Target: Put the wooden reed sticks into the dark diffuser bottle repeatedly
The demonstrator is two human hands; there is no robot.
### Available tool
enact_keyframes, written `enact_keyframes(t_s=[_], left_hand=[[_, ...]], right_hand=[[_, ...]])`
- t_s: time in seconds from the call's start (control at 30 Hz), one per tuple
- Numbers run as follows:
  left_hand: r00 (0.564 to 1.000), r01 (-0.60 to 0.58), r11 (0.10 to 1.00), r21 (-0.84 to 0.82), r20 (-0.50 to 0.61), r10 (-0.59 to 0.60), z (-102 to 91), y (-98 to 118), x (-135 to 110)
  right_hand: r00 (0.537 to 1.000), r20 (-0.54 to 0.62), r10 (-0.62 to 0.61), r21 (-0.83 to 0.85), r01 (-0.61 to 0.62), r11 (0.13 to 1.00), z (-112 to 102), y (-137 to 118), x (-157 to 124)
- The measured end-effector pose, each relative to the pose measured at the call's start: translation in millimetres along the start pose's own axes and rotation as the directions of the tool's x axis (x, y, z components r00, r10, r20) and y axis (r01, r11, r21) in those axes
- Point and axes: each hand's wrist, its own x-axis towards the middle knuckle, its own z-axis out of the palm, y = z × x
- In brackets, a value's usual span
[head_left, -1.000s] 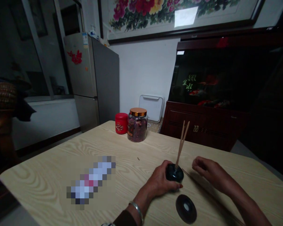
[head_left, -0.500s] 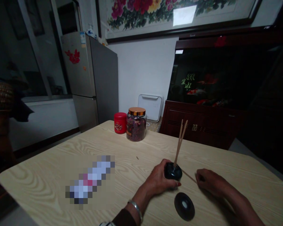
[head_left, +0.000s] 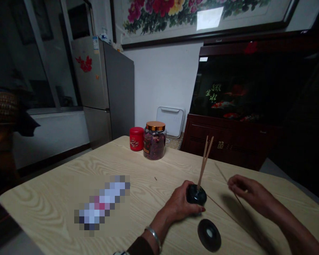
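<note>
My left hand (head_left: 178, 202), with a silver bangle at the wrist, is wrapped round a small dark glass bottle (head_left: 196, 195) standing on the table. A few thin brown sticks (head_left: 203, 166) rise from the bottle's neck, leaning slightly right. Raised over the table to the right, my right hand (head_left: 248, 191) pinches one thin stick (head_left: 221, 173) between thumb and fingers. A second loose stick (head_left: 220, 205) lies on the table between the bottle and my right forearm. Near the bottle's front rests a dark round disc (head_left: 209, 234) with a pale centre.
A jar with a copper lid (head_left: 154, 141) and a red canister (head_left: 136, 139) stand at the table's far edge. On the left of the wooden table (head_left: 55, 184) lies a long blurred-out object (head_left: 102, 202). A tiny brown piece (head_left: 155, 179) lies mid-table. Beyond are a fridge and a fish tank.
My right hand has risen from the table, now with a stick in its pinch. The left hand and the bottle keep their place; the view has shifted slightly.
</note>
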Motion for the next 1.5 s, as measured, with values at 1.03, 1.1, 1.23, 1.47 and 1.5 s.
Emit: enact_keyframes(t_s=[1.03,1.1,1.23,1.47,1.5], left_hand=[[1.0,-0.027,0.999,0.045,-0.002,0.027,-1.6,5,-2],[1.0,-0.031,0.999,0.04,0.001,0.031,-1.4,5,-2],[1.0,-0.014,1.0,0.026,0.011,0.014,-0.9,2,-1],[1.0,-0.019,1.0,0.006,0.007,0.019,-0.3,-3,1],[1.0,-0.022,1.0,0.005,0.007,0.021,-0.3,-3,0]], right_hand=[[0.999,-0.034,-0.042,0.393,0.052,0.918,72,-56,4],[0.996,0.055,-0.074,0.318,0.053,0.947,61,-48,5],[0.956,0.288,-0.048,-0.124,0.087,0.988,33,-14,1],[0.913,0.31,0.265,-0.601,-0.028,0.799,35,31,-14],[0.912,0.304,0.275,-0.608,-0.036,0.793,37,31,-14]])
